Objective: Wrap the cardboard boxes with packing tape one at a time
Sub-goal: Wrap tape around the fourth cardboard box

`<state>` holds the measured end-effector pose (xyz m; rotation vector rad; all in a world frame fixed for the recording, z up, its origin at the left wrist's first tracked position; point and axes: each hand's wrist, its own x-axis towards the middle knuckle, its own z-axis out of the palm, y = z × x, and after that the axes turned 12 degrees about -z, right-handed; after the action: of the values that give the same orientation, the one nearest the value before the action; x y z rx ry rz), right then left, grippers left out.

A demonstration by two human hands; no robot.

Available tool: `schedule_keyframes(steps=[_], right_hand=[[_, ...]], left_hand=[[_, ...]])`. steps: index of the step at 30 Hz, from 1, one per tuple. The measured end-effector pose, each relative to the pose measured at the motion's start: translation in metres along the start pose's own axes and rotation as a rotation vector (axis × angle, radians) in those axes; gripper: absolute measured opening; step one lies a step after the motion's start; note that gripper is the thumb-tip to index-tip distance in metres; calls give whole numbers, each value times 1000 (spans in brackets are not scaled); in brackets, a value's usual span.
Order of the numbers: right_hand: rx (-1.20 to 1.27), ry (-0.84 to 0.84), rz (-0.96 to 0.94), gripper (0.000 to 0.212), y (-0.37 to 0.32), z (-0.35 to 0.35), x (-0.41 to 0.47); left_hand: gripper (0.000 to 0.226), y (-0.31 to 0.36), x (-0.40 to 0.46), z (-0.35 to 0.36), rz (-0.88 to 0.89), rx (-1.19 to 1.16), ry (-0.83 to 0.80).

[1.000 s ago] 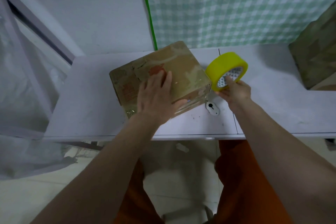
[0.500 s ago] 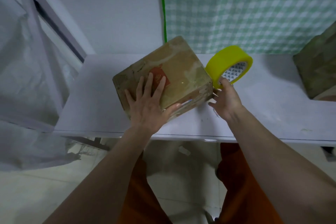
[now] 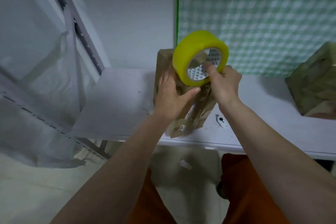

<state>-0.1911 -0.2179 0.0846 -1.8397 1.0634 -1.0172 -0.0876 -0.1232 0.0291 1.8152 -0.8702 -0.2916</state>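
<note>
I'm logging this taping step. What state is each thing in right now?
cardboard box: tipped up on the table, blurred.
left hand: holding the box's side.
yellow tape roll: lifted over the box.
right hand: gripping the roll, fingers in its core.
second box: resting at right, untouched.
white cutter: lying on the table.

Flat white worktop (image 3: 116, 100); on it, upended brown cardboard box (image 3: 198, 112), small white cutter (image 3: 221, 120) just right, second brown box (image 3: 316, 85) far right.
</note>
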Motion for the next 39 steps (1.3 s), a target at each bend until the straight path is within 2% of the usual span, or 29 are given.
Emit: schedule_keyframes(steps=[4, 6, 13, 20, 25, 27, 33, 36, 39], right_hand=[[-150, -79, -128, 33, 1, 0, -23], [-177, -78, -167, 39, -2, -3, -28], [-128, 54, -162, 26, 6, -24, -19], [-63, 41, -105, 26, 6, -20, -22], [95, -22, -9, 28, 9, -13, -32], [56, -59, -35, 32, 12, -8, -36], [-93, -81, -128, 24, -3, -16, -32], [-118, -3, -201, 15, -10, -28, -23], [-79, 45, -148, 16, -5, -37, -14]], left_hand=[[80, -17, -13, -5, -23, -2, -23], [79, -28, -23, -15, -31, 11, -26], [78, -22, -43, -34, 4, 204, -74], [80, 11, -48, -19, 195, 736, -8], [72, 15, -44, -11, 168, 981, -29], [69, 17, -42, -13, 159, 1023, -44], [66, 22, -42, -19, 156, 1048, -117], [72, 21, -43, -22, 126, 1021, -111], [72, 20, -45, -25, 108, 1061, -136]])
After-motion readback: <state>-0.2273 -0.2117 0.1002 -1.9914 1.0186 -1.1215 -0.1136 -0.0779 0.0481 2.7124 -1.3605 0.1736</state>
